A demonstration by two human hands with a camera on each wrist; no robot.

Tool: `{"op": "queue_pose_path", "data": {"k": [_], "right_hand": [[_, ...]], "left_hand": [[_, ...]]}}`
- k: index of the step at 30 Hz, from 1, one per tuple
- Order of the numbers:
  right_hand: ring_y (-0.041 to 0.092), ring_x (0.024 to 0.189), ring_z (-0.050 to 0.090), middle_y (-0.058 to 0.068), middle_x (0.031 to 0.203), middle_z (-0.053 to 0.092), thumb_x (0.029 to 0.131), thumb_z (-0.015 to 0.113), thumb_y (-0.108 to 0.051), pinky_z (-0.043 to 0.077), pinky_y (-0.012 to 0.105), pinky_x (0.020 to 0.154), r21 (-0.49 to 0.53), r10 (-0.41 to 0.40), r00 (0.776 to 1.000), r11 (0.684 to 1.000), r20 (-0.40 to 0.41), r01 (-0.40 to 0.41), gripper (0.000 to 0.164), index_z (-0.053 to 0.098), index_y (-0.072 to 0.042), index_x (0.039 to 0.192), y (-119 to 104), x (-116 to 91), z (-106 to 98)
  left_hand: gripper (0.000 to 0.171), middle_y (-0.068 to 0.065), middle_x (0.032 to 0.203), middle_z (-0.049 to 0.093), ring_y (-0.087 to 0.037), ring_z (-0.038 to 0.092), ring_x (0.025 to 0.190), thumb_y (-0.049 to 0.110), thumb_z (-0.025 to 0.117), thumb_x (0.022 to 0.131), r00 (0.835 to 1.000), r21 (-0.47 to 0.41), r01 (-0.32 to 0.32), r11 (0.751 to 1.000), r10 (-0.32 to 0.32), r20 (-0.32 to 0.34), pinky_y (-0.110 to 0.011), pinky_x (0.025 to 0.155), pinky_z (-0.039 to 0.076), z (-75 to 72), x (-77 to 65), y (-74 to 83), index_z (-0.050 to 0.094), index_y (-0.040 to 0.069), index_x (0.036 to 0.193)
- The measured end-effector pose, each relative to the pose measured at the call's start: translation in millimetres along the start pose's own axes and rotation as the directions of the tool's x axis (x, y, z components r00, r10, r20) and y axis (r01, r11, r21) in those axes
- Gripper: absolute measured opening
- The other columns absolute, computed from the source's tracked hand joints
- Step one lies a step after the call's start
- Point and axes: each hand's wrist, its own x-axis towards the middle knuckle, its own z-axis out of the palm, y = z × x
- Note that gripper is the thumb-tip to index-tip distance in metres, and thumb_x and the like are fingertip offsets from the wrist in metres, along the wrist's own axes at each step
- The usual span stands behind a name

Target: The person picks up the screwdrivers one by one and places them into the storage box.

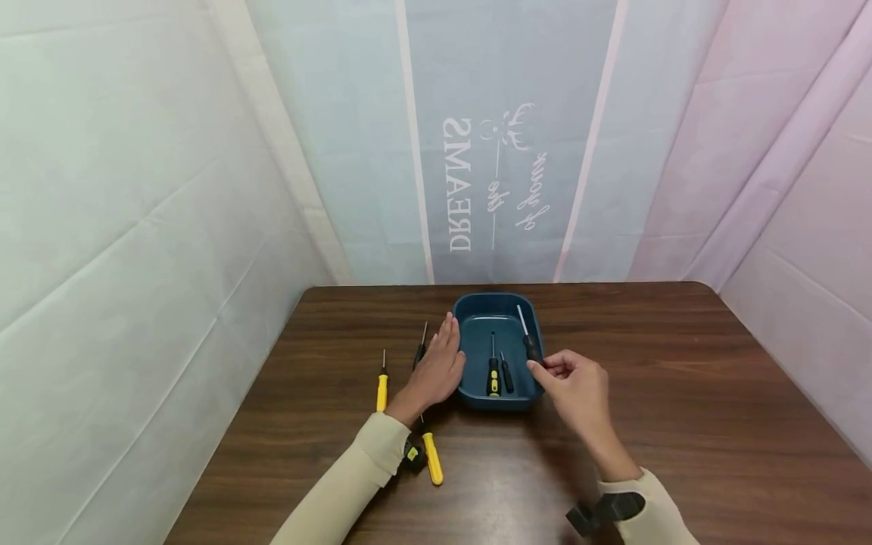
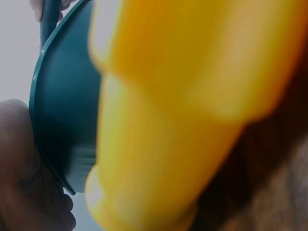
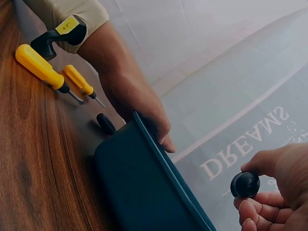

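My right hand (image 1: 575, 390) pinches a black-handled screwdriver (image 1: 531, 347) by its handle, over the right side of a dark blue tray (image 1: 473, 344). The screwdriver's shaft points to the far side. In the right wrist view, the rounded end of that handle (image 3: 248, 185) sits between thumb and fingers above the rim. With fingers fairly straight, my left hand (image 1: 439, 367) rests against the tray's left wall. Inside the tray lie a black-and-yellow screwdriver (image 1: 493, 376) and a smaller black screwdriver (image 1: 507, 376).
Left of the tray, a yellow screwdriver (image 1: 382, 392), another yellow one (image 1: 432, 459) and a black screwdriver (image 1: 419, 353) lie on the wooden table (image 1: 681, 378). A blurred yellow handle (image 2: 173, 120) fills much of the left wrist view. Fabric curtains (image 1: 504, 76) stand behind the table.
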Motion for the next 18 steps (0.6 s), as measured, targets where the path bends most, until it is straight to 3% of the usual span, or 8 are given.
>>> {"op": "queue_pose_path", "data": {"k": [18], "right_hand": [[0.020, 0.068, 0.059, 0.007, 0.074, 0.067, 0.088, 0.082, -0.027, 0.050, 0.024, 0.056, 0.002, 0.015, 0.998, 1.000, 0.069, -0.015, 0.023, 0.074, -0.005, 0.087, -10, 6, 13]], "left_hand": [[0.064, -0.005, 0.171, -0.006, -0.016, -0.002, 0.156, 0.028, 0.032, 0.110, 1.000, -0.001, 0.014, 1.000, -0.014, 0.008, -0.043, 0.125, 0.010, -2.5, 2.3, -1.2, 0.005, 0.005, 0.163]]}}
